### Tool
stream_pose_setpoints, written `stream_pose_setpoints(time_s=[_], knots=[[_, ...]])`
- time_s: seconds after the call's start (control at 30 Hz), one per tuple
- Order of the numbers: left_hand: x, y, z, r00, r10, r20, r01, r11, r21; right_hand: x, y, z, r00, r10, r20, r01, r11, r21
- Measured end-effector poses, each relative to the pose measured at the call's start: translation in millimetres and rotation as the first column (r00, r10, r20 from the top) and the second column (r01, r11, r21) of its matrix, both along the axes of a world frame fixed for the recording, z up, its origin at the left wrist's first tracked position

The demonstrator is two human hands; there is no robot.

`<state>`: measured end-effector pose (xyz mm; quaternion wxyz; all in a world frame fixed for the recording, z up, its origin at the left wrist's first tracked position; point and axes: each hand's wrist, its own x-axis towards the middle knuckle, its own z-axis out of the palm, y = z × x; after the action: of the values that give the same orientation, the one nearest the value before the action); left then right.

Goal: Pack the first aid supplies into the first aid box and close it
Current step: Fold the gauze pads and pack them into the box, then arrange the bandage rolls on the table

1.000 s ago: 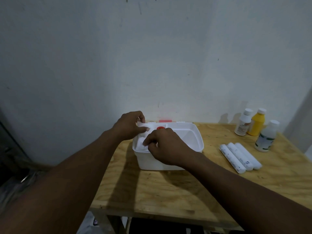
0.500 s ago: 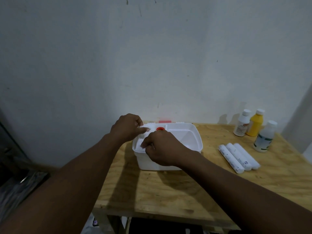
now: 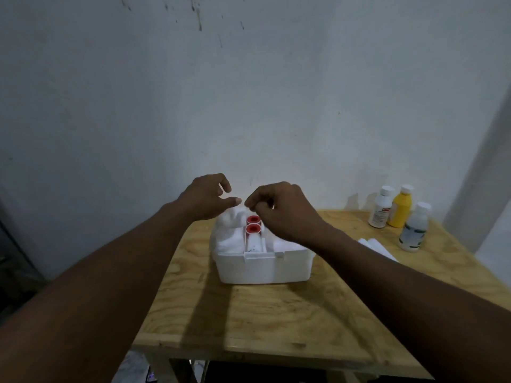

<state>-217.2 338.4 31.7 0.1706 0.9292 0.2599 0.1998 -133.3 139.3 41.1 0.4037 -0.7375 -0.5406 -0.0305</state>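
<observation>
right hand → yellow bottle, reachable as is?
Probably yes. The right hand hovers over the open box; the yellow bottle stands to its right on the table, and nothing stands between them. The white bottles beside it crowd the grip.

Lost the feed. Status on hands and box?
Left hand open, right hand pinched, contents unclear, both above box. Box open, tape rolls inside. Bottles unpacked on table.

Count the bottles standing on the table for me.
3, grouped at the wooden table's far right corner: a white-capped white bottle, a yellow bottle beside it, a clear bottle nearer. The arm could hide more.
</observation>
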Motion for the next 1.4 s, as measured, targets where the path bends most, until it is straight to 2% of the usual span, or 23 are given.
stream_pose_setpoints(time_s=[0.23, 0.53, 0.67, 0.8, 0.9, 1.0, 1.17, 1.4], knots=[[33.6, -43.1, 8.6, 0.995, -0.095, 0.008, 0.095, 0.995, 0.011, 43.8, -49.0, 12.9, 0.987, -0.156, -0.029, 0.156, 0.988, -0.014], [97.0, -119.4, -4.6, 0.960, -0.274, -0.050, 0.276, 0.959, 0.056, 106.0, -126.2, -6.6, 0.926, -0.372, -0.068, 0.365, 0.926, -0.097], [119.5, -154.4, -12.3, 0.934, -0.344, -0.098, 0.352, 0.932, 0.087, 123.1, -152.1, -23.4, 0.895, -0.443, -0.050, 0.427, 0.885, -0.188], [139.8, -186.6, -24.1, 0.910, -0.354, -0.218, 0.392, 0.905, 0.164, 132.1, -167.9, -47.7, 0.894, -0.448, -0.023, 0.411, 0.838, -0.358], [152.5, -208.1, -35.3, 0.909, -0.284, -0.306, 0.362, 0.902, 0.237, 133.6, -174.6, -69.2, 0.892, -0.451, 0.023, 0.411, 0.791, -0.454], [159.6, -225.6, -43.8, 0.901, -0.179, -0.395, 0.298, 0.917, 0.264, 130.7, -178.3, -85.9, 0.883, -0.469, 0.019, 0.422, 0.775, -0.470], [165.8, -237.0, -55.6, 0.883, -0.095, -0.459, 0.185, 0.970, 0.156, 124.3, -178.9, -96.2, 0.859, -0.508, 0.066, 0.480, 0.754, -0.448], [171.8, -232.2, -65.1, 0.912, -0.046, -0.408, 0.010, 0.996, -0.091, 110.9, -176.5, -92.5, 0.860, -0.506, 0.062, 0.481, 0.764, -0.430]])
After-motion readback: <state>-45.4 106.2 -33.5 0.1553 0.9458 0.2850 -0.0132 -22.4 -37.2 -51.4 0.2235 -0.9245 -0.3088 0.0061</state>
